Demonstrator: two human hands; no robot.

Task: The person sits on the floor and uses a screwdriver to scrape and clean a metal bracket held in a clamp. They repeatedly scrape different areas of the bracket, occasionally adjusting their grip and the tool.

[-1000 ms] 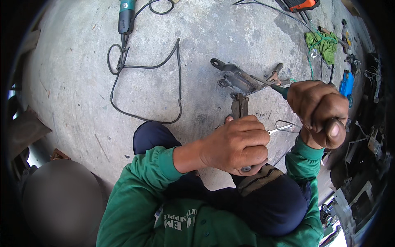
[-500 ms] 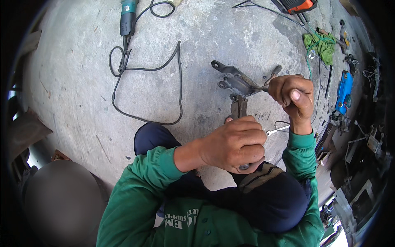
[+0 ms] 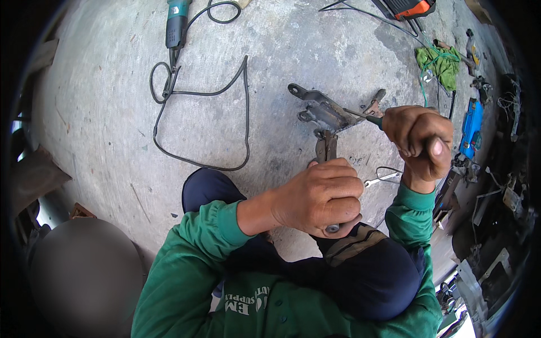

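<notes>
My left hand is closed round a pair of locking pliers, whose jaws grip the near edge of a dark steel bracket. The pliers' round adjusting screw shows below my fist. Holes pierce the bracket's end tabs. My right hand, closed in a fist, holds a slim steel tool with a dark green handle; it looks like a file or a screwdriver. Its shaft reaches left to the bracket's right edge. Just behind it, a small rusty metal piece sticks up at the bracket's right side.
An angle grinder lies far left, its black cord looping over the concrete floor. A wrench lies by my right knee. Farther right are a green cloth, a blue tool, scrap metal and an orange-black machine.
My right hand has drawn the tool to the right, away from the bracket, and more of its shaft and green handle shows. My left hand and the pliers have barely moved.
</notes>
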